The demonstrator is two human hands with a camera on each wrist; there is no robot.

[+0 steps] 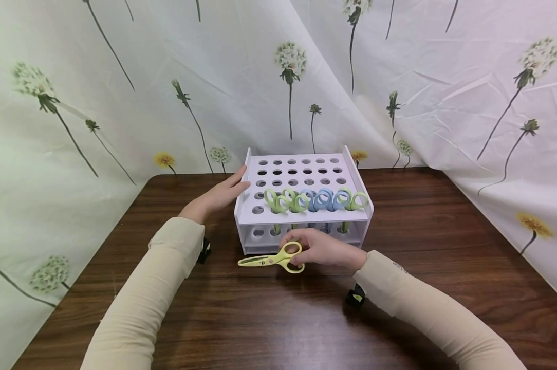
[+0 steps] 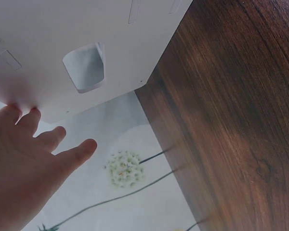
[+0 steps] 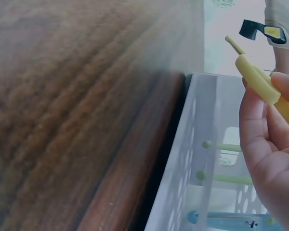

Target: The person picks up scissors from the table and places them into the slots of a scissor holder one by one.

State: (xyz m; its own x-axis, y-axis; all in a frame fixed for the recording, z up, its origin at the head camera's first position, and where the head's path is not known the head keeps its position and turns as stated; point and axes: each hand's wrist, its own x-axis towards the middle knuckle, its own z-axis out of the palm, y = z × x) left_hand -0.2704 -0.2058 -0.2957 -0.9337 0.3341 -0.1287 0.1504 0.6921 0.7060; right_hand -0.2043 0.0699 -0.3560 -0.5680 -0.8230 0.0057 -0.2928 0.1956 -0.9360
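Note:
A pair of yellow scissors (image 1: 260,261) is pinched at its handle loops by my right hand (image 1: 327,250), just in front of the white rack (image 1: 306,218). Its blades point left in the head view. In the right wrist view the yellow scissors (image 3: 260,82) show between thumb and fingers. My left hand (image 1: 220,195) lies along the rack's left side with its fingers extended, fingertips right at the side panel (image 2: 33,82). Green scissors (image 1: 278,201) and blue scissors (image 1: 325,198) stand blades down in one row of the rack's holes, near its front.
Rows of round holes (image 1: 292,171) cover the rack's top behind the scissors. Under the rack lies a dark brown wooden table (image 1: 241,318). A white cloth with dandelion prints (image 1: 241,77) hangs behind and at the sides.

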